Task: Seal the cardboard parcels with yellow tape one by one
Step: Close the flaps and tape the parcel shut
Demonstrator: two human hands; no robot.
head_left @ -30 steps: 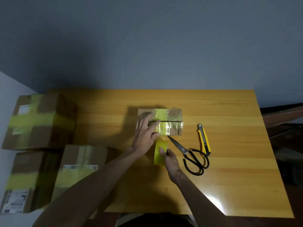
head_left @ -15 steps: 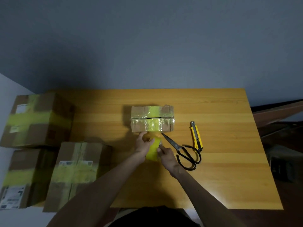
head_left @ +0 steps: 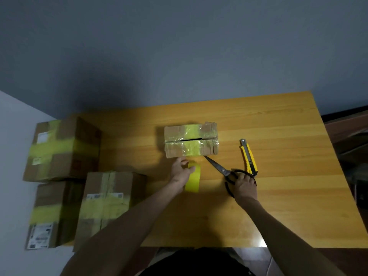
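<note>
A small cardboard parcel [head_left: 190,140] lies mid-table with a yellow band across its slit top. From its near edge a strip of yellow tape [head_left: 193,179] runs toward me. My left hand [head_left: 182,171] pinches that strip just below the parcel. My right hand [head_left: 244,186] rests on the black handles of the scissors [head_left: 219,168], whose blades point at the parcel's near right corner. Whether the fingers are through the handles is hidden.
A yellow utility knife [head_left: 248,156] lies just right of the scissors. Three larger taped cardboard boxes stand at the left: one at the back [head_left: 61,148], one at the front left [head_left: 49,214], one at the table's edge [head_left: 107,206]. The wooden table [head_left: 288,196] stretches to the right.
My right hand let go of the tape strip and moved right onto the scissors' handles. My left hand stayed on the strip near the parcel.
</note>
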